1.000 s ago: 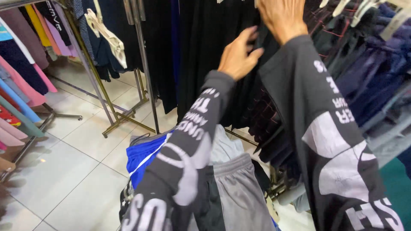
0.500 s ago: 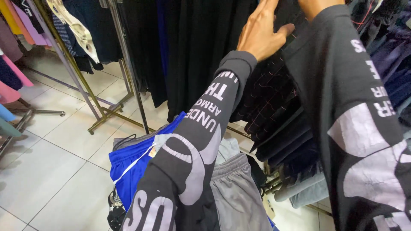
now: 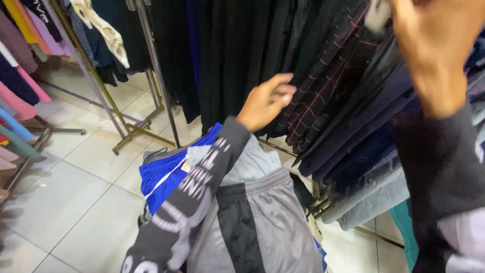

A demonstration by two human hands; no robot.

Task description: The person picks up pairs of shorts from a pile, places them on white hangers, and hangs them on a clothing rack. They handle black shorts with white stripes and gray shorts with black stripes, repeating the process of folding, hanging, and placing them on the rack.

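My left hand [image 3: 265, 103] drops lower now than it sat a second ago, fingers loosely curled, fingertips brushing the edge of a black garment with thin red check lines [image 3: 323, 86] hanging on the rail. It grips nothing; it rests open against the cloth, just beside the row of plain black hanging clothes [image 3: 227, 55] on its far side. A second ago this hand was higher, pressed flat into the dark clothes close to my other hand; now the two have come well apart.

My right hand [image 3: 434, 50] swings up near the camera, big and blurred at the top right. Something pale shows by its knuckles, perhaps a hanger, but I cannot tell whether the fingers close on it or on anything at all. Below that hand slope the dark navy folded-over garments [image 3: 364, 131], and under those a pale grey-blue piece [image 3: 374, 197].

Over my left forearm, in its black sleeve with grey lettering [image 3: 192, 197], I carry draped clothes: grey mesh shorts with a black side panel [image 3: 262, 222] nearest my elbow, and a bright blue garment with white trim [image 3: 166, 177] on the outer side of the arm. They hang there much as before, so the pile on my arm has not grown.

To the left of my left hand stand the metal legs of a clothes rack [image 3: 146, 126] on the pale tiled floor [image 3: 70, 192], with pink and yellow tops [image 3: 25, 65] beyond.
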